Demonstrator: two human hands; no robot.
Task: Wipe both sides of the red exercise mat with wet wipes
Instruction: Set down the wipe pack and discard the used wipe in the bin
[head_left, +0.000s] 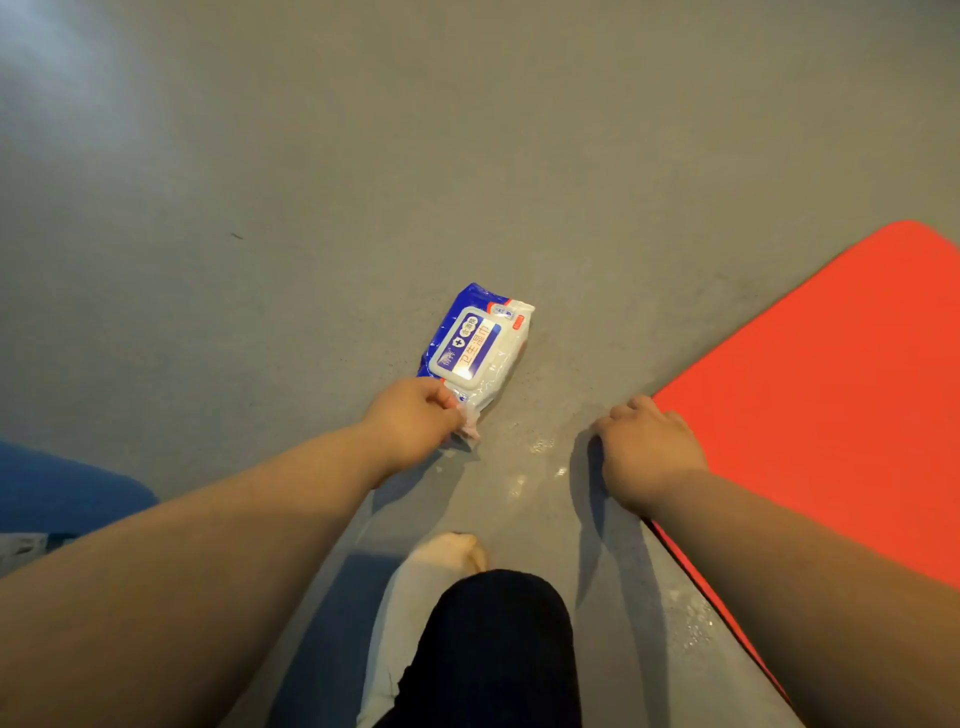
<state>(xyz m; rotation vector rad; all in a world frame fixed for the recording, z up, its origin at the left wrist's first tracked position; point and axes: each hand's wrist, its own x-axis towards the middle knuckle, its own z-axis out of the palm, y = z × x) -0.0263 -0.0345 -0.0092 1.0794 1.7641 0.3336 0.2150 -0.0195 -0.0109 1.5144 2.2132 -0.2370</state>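
Note:
A blue and white pack of wet wipes (477, 347) lies on the grey floor, lid up and closed. My left hand (413, 422) pinches the pack's near end, where a crumpled bit of wrapper or wipe sticks out. The red exercise mat (841, 395) lies flat at the right. My right hand (644, 451) rests at the mat's near-left corner with curled fingers; whether they hold the mat's edge is hidden.
My foot in a white sock (415, 613) and a dark trouser leg (493, 654) stand on the floor between my arms. Blue cloth (57, 493) shows at the left edge. Wet patches (540, 457) glisten on the grey floor (363, 182) near my hands.

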